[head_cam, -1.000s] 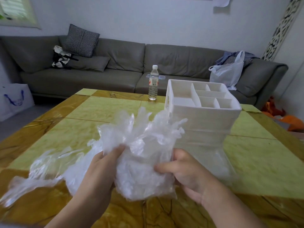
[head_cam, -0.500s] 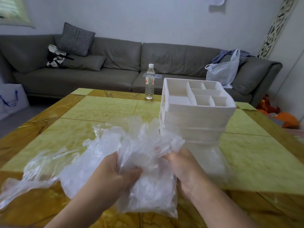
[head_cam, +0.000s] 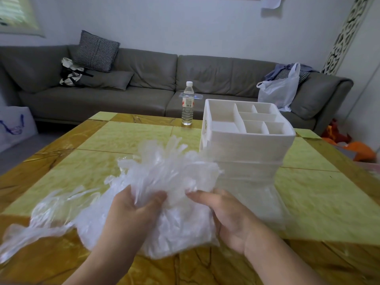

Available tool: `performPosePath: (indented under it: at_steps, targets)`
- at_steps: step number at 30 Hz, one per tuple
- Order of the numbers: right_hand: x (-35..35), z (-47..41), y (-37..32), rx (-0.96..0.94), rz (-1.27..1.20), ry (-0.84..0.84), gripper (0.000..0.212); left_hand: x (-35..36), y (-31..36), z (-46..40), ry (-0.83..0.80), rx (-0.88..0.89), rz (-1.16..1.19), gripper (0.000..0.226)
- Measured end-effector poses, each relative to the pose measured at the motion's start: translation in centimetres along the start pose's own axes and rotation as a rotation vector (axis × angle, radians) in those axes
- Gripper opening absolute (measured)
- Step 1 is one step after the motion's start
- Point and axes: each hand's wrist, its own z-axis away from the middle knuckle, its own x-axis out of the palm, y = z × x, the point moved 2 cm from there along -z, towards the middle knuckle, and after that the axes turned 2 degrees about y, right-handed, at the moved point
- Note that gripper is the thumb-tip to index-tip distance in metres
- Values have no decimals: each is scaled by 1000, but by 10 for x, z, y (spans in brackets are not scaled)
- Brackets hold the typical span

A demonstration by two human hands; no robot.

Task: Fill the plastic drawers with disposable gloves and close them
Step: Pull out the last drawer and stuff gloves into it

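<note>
At lower centre of the frame, we grip a bundle of clear disposable gloves (head_cam: 164, 194) above the worktop (head_cam: 127, 136), left hand (head_cam: 131, 214) and right hand (head_cam: 228, 219) both with fingers curled into the plastic. The white plastic drawers (head_cam: 244, 145) stand just right of the bundle.

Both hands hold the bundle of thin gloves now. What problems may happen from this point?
1. The gloves are a loose, slippery bunch gripped by the left hand and right hand; some may slide out onto the table.
2. A second clump trails toward the table's near left edge and could drop off.
3. The drawer unit stands close behind the bundle; a push may shift it.
</note>
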Motion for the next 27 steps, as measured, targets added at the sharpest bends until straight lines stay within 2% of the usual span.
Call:
performPosePath:
  at_steps: [3,7,10,14,16,18,23,27]
  targets:
    - [0,0,3,-26,107,-3,23,-2,5,0,60,-10,124,13]
    - [-7,2,-5,-117,265,56,20,-8,9,-8,34,-182,277,15]
    - [-11,4,-10,-126,301,69,20,-12,6,-15,3,-279,312,28]
    - [-18,6,-16,-143,325,87,18,-16,12,-15,-289,-377,389,49]
    - [-23,8,-20,-144,334,71,18,-17,16,-14,-476,-342,297,50]
    - [-26,11,-23,-133,351,35,20,-15,13,-14,-570,-298,169,52]
    - [-31,16,-23,-115,381,-16,21,-2,2,-13,-412,-264,30,19]
    - [-38,16,-24,-98,273,8,33,7,-2,-13,-269,-154,88,14]
